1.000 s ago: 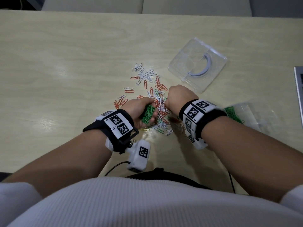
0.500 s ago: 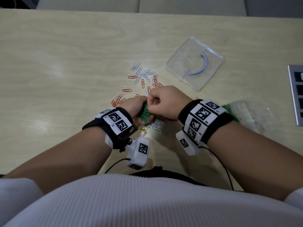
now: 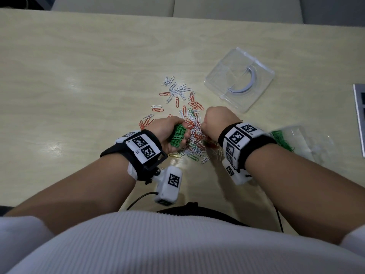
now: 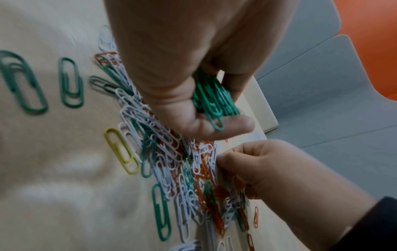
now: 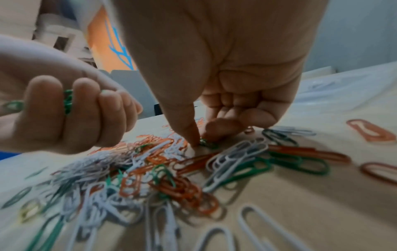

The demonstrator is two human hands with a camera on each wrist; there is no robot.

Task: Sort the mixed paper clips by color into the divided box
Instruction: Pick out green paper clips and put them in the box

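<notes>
Your left hand (image 3: pixel 166 133) is curled into a fist round a fat bunch of green plastic-coated paper clips (image 3: pixel 178 136), held just above the pale wooden table (image 3: pixel 79 76). Right beside it, at about 3 o'clock, sits the mixed pile of white, orange and green paper clips (image 3: pixel 192 127), with one yellow paper clip (image 4: pixel 121 150) on its near edge. Your right hand (image 3: pixel 219 123) is down on that pile, thumb and forefinger pinching a small green clip (image 5: pixel 206 143). Off at 1 o'clock from the pile lies the clear square plastic divided box (image 3: pixel 240 82), well apart. At 3 o'clock from your right wrist there's a clear plastic bag with green clips (image 3: pixel 284 139).
</notes>
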